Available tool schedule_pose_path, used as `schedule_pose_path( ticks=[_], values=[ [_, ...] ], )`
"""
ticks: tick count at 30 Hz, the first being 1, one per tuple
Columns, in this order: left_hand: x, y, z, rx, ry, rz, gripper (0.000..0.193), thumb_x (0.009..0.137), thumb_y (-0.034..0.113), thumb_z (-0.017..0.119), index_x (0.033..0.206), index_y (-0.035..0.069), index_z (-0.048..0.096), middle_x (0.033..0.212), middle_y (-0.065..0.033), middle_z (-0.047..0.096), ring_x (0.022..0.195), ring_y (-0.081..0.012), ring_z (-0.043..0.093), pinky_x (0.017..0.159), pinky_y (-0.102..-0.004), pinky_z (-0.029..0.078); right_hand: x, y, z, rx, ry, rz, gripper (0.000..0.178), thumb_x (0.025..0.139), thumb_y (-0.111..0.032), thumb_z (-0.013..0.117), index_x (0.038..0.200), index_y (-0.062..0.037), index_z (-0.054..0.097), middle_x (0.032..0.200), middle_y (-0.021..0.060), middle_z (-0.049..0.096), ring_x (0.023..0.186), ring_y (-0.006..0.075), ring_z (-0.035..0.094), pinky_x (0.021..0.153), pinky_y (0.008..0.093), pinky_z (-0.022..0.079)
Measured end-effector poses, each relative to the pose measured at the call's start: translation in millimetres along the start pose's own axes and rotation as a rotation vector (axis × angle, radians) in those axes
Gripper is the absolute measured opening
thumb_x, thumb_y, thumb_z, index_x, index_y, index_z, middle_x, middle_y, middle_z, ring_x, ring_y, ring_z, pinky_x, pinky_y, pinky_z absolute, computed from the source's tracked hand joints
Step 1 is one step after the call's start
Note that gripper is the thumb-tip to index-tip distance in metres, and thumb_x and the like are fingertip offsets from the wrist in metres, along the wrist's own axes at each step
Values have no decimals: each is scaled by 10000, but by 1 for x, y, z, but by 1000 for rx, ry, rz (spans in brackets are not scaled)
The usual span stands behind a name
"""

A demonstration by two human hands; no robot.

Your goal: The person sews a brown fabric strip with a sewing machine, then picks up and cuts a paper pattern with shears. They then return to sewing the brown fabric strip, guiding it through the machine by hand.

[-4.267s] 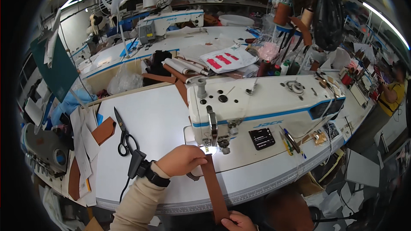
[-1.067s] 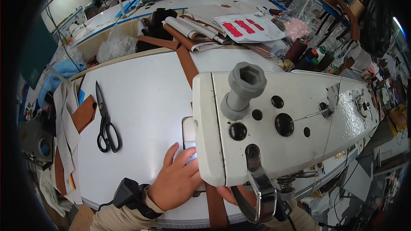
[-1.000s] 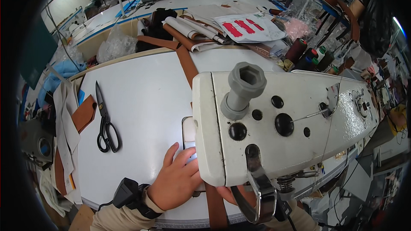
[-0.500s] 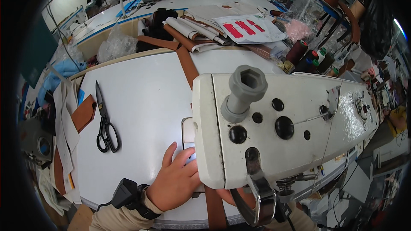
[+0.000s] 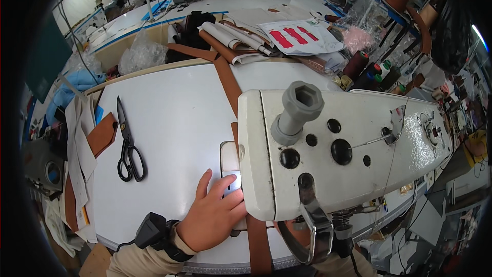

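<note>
The left hand [image 5: 212, 215] lies flat and open on the white table [image 5: 174, 123], palm down, with its fingertips [image 5: 231, 183] pressing on the lit metal plate just beside the head of the sewing machine [image 5: 338, 149]. It grips nothing. The brown leather strap [image 5: 258, 241] runs from the cluttered far end of the table, passes under the machine head, and emerges at the near edge just right of the left hand. The right hand is hidden behind the machine head and its lever [image 5: 312, 225]; whether it holds the strap cannot be determined. The needle area is fully masked by the machine body in this view. The main hazard is judged to be the closeness of the left fingertips to the concealed needle: if the strap feeds forward while the fingers ride with it, they may be drawn under the foot. A second risk is skew: flat pressure from one side only may let the strap drift off line and produce a crooked seam. The black scissors [image 5: 128, 143] lie well apart to the left, and the tan leather piece [image 5: 102, 133] beside them poses no interference.
</note>
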State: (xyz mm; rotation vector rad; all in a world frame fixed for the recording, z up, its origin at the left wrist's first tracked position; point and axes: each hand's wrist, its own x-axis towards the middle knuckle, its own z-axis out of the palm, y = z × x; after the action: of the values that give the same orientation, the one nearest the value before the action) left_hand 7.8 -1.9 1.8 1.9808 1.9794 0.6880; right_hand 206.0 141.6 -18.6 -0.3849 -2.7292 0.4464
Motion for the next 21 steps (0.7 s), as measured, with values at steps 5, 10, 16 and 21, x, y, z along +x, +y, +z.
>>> schedule_pose_path(
  ticks=[5, 10, 16, 21],
  values=[
    [0, 1, 0, 46, 18, 8, 328, 862, 66, 611, 1182, 118, 659, 1145, -32, 569, 1320, -341, 482, 1153, -705, 254, 11, 9, -11, 99, 17, 126, 315, 917, -221, 731, 1157, -23, 683, 1157, 165, 677, 1050, 323, 664, 913, 420, 533],
    [1, -1, -2, 65, -12, 21, 295, 856, 68, 612, 1144, 117, 655, 1142, -31, 569, 1333, -338, 476, 1153, -701, 262, 21, 9, -12, 208, 26, 192, 305, 918, -211, 735, 1148, -17, 684, 1158, 173, 676, 1048, 330, 664, 906, 420, 532],
    [2, -3, -1, 43, -34, 31, 274, 863, 88, 617, 1132, 114, 661, 1147, -38, 579, 1323, -341, 489, 1137, -686, 289, 0, -3, -8, 489, 32, 332, 293, 920, -198, 740, 1138, -10, 685, 1159, 182, 675, 1046, 338, 664, 898, 421, 532],
    [3, -5, 3, 151, 55, 104, 300, 879, 103, 613, 1174, 105, 665, 1142, -55, 589, 1315, -348, 499, 1136, -661, 300, -98, -79, -15, 800, 105, 466, 265, 915, -161, 727, 1118, 5, 693, 1034, 107, 708, 915, 260, 689, 819, 364, 550]
  ],
)
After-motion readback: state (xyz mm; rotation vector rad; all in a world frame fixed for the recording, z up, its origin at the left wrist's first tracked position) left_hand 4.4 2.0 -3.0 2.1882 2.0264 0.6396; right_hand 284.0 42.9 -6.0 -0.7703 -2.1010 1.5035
